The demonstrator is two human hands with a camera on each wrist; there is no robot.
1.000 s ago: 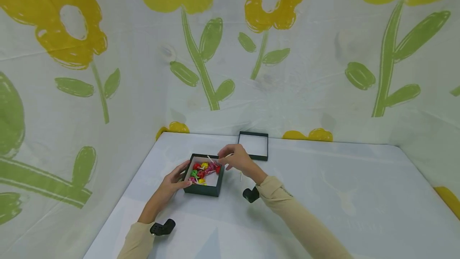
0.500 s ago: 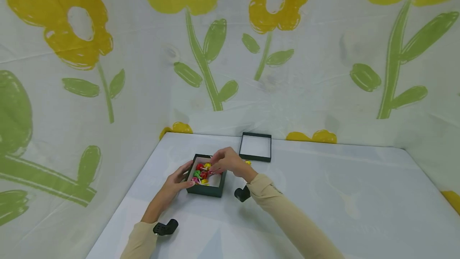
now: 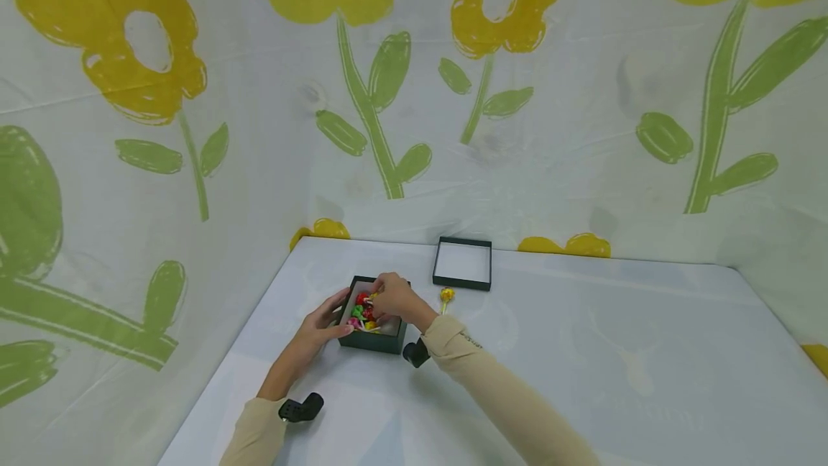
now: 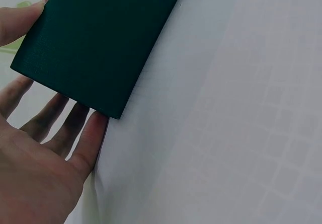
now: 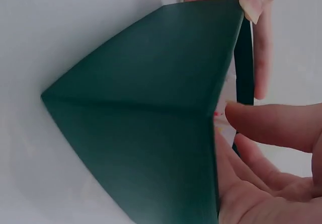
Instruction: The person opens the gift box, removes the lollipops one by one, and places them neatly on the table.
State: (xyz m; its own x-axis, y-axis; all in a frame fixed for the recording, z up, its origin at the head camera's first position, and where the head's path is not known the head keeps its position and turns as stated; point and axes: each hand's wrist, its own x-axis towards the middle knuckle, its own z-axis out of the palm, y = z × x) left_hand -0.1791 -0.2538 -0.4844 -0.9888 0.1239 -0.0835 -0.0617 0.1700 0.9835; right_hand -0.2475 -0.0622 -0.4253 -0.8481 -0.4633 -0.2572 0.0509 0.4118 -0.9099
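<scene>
A dark green box (image 3: 371,342), open at the top, stands on the white table with several wrapped lollipops (image 3: 359,311) in red, green, yellow and pink inside. My left hand (image 3: 317,326) grips its left side, thumb at the near rim; in the left wrist view the fingertips of that hand (image 4: 45,153) press against one side wall. Over the box's right part, my right hand (image 3: 396,299) reaches in among the lollipops with bent fingers. In the right wrist view its thumb (image 5: 276,126) is at the rim, the other fingers partly behind the wall; I cannot tell whether they hold a lollipop.
A single yellow lollipop (image 3: 447,295) lies on the table to the right of the box, close to my right wrist. Behind it rests the shallow box lid (image 3: 462,262), white inside with a dark rim. A flower-patterned sheet (image 3: 556,164) hangs behind the table.
My right hand has moved left and down, from above the box's right edge into the box. This has uncovered the yellow lollipop on the table. The left hand keeps its hold on the box.
</scene>
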